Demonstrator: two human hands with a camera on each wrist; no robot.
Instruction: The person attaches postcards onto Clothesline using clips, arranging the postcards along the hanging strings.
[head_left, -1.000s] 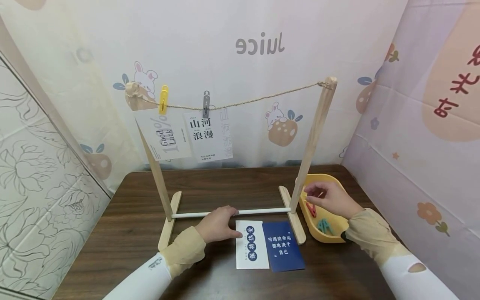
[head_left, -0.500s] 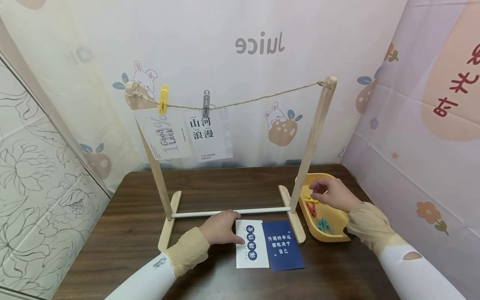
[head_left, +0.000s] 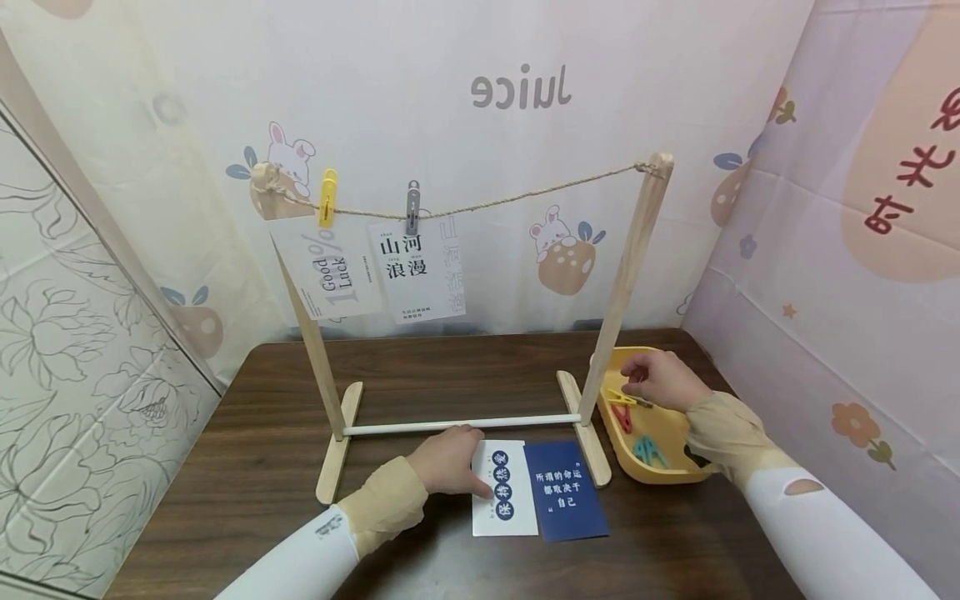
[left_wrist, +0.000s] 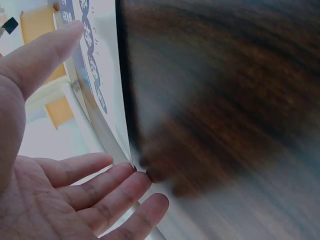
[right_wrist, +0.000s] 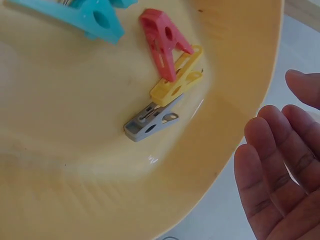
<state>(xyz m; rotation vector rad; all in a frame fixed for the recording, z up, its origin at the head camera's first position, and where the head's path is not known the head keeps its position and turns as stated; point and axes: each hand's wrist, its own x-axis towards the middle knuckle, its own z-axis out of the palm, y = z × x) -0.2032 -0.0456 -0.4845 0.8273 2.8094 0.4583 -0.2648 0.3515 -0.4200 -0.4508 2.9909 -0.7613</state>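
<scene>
My left hand (head_left: 474,478) lies on the table with its fingertips at the left edge of a white card (head_left: 505,490). In the left wrist view the fingers (left_wrist: 125,182) are straight beside the card's edge (left_wrist: 107,95) and the thumb is raised. A dark blue card (head_left: 566,492) lies right of the white one. My right hand (head_left: 639,379) hovers over the yellow bowl (head_left: 671,477), palm open and holding nothing (right_wrist: 280,165). In the bowl (right_wrist: 75,160) lie a grey clip (right_wrist: 150,120), a yellow clip (right_wrist: 177,82), a red clip (right_wrist: 162,42) and a teal clip (right_wrist: 95,17).
A wooden frame (head_left: 630,275) stands on the dark table (head_left: 225,467), with a string (head_left: 525,193) across its top. A yellow clip (head_left: 327,198) and a grey clip (head_left: 412,207) each hold a card on the string. Cloth walls close in behind and on both sides.
My left hand has slid a little toward me and right, onto the white card's edge. My right hand has moved from the bowl's middle toward its far rim.
</scene>
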